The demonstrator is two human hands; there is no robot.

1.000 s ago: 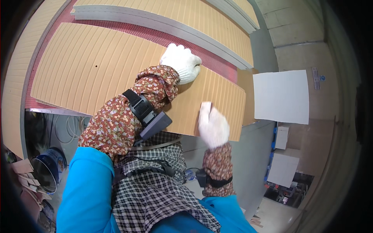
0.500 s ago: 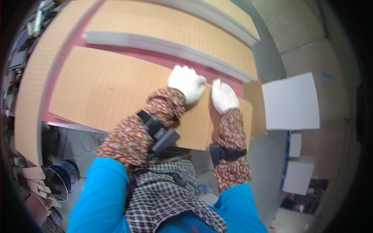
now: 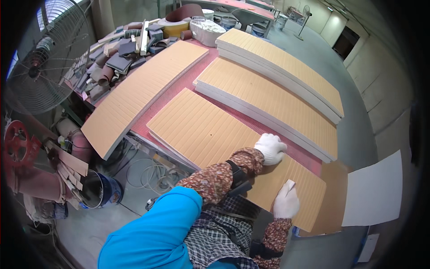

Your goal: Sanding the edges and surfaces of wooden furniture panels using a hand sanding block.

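Observation:
A wood-coloured panel (image 3: pixel 204 127) with grooves lies on the red mesh-topped table (image 3: pixel 154 117) in front of me. My left hand (image 3: pixel 270 149), in a white knit glove, rests curled at the panel's far edge; whatever its fingers may hold is hidden. My right hand (image 3: pixel 285 201), gloved likewise, is closed over the panel nearer its front right part. A small pale flat piece (image 3: pixel 290 184) shows at its fingertips; its kind is not clear. Dark straps with small boxes sit on both forearms.
Stacked panels (image 3: pixel 268 98) lie beyond, with another stack (image 3: pixel 282 67) behind them. A long panel (image 3: pixel 148 94) lies left, beside heaped blocks and rolls (image 3: pixel 118 62). A fan (image 3: pixel 45 58) and blue bucket (image 3: pixel 105 190) stand left. Cardboard (image 3: pixel 329 201) and a white sheet (image 3: pixel 374 190) are right.
The view has shifted, showing more of the room ahead and left. My right hand has come from the panel's far edge toward its near side; my left hand stays at the far edge.

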